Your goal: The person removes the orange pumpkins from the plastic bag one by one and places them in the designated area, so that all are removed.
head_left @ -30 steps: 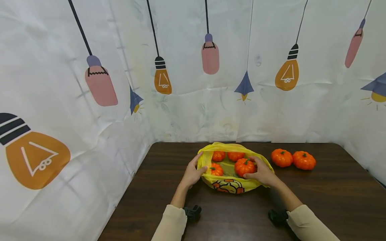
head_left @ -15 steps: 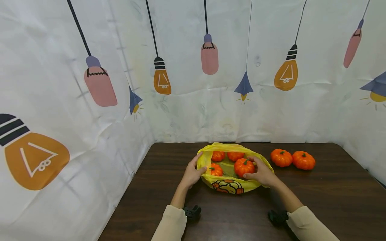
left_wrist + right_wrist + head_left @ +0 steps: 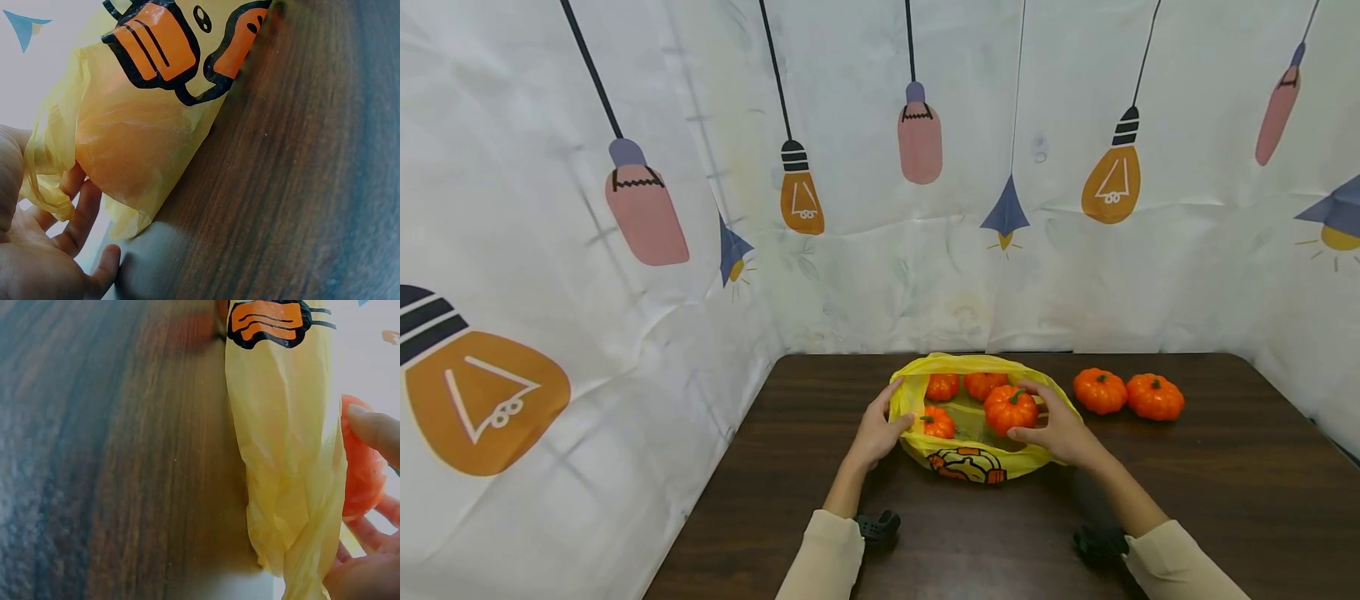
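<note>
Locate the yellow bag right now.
In the head view, the bag sits on the table between the left hand and right hand, left of two loose pumpkins.

No words, brands or numbers legible. Pictorial marks only: yellow bag [image 3: 1026,461] has an orange-and-black cartoon print [image 3: 967,465] on its front; both wrist views show parts of it, with black strokes on orange patches, no letters made out. White backdrop [image 3: 865,292] has printed orange bulbs [image 3: 802,202], pink lamps [image 3: 919,148] and blue lamps [image 3: 1006,208].
</note>
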The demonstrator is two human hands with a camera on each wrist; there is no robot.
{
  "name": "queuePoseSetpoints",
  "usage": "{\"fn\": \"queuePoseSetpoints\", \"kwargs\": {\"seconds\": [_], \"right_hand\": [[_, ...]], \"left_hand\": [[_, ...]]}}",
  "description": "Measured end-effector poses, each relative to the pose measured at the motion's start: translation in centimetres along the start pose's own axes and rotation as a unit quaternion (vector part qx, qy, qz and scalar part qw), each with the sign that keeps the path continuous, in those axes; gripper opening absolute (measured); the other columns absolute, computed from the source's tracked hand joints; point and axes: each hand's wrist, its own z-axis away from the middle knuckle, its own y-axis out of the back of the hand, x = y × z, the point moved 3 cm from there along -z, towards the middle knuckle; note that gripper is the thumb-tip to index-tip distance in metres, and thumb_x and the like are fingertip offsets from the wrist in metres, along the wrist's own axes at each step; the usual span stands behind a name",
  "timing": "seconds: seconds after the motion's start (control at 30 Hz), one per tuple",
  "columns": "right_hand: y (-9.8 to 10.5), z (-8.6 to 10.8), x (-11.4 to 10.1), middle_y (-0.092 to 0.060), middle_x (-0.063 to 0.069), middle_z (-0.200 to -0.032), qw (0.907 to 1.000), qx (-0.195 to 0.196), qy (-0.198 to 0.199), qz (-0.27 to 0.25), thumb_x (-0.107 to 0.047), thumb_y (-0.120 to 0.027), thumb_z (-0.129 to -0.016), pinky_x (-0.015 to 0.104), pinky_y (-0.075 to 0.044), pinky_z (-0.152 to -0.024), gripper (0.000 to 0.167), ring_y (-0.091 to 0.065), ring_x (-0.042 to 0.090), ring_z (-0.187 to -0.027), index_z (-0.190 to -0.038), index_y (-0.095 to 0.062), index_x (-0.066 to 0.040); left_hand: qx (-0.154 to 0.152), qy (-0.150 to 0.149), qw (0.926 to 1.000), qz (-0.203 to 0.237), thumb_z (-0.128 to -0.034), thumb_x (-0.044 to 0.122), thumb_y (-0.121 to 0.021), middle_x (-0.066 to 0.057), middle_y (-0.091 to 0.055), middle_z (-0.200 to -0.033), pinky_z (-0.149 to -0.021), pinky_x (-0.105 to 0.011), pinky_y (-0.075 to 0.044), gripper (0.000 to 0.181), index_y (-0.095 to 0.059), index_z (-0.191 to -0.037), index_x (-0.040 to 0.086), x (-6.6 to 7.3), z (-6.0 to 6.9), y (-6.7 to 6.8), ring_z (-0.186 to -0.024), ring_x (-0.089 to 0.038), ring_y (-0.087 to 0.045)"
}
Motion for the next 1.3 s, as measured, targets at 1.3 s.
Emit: {"fn": "queuePoseSetpoints", "kwargs": {"seconds": [1.3], "right_hand": [[5.4, 2.6, -2.4, -0.034, 0.029, -0.153, 0.9996, 0.027, -0.003, -0.008, -0.029, -0.078, -0.092, 0.047, -0.054, -0.090, 0.084, -0.051, 0.045, -0.124, -0.159, -0.031, -0.010]], "left_hand": [[0.002, -0.003, 0.9999, -0.016, -0.0997, 0.004, -0.061, -0.029, -0.045, -0.154, -0.093, -0.039, -0.056, 0.067, -0.033, -0.161, 0.007, 0.2, 0.1, 0.0, -0.125, -0.037, -0.059]]}}
